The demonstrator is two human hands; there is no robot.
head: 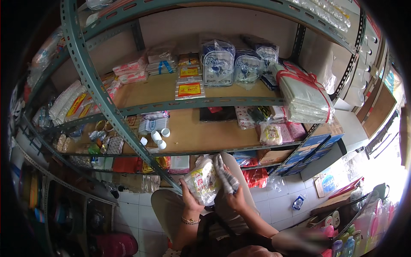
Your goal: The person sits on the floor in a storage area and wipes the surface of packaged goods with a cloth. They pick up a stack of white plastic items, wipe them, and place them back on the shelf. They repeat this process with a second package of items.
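In my left hand [191, 196] is a clear plastic-wrapped pack [204, 183] with a yellow and red printed label, held tilted above my lap. My right hand [236, 196] grips a bunched grey-and-white cloth [226, 176] just right of the pack. Whether the cloth touches the pack, I cannot tell. My bent knees are below, close to the metal shelving. A similar small wrapped pack [271, 134] sits on the middle shelf [208, 136], towards its right end. Several small white cups [156, 136] stand or lie further left on that shelf.
A green slotted-angle post [93, 86] slants down in front of the shelves at left. Blue-and-white bags [218, 64] and a red-tied stack of clear plastic bags [305, 93] occupy the upper shelf. A blue packet [298, 202] lies on the tiled floor [279, 208]. Bottles [348, 245] stand at lower right.
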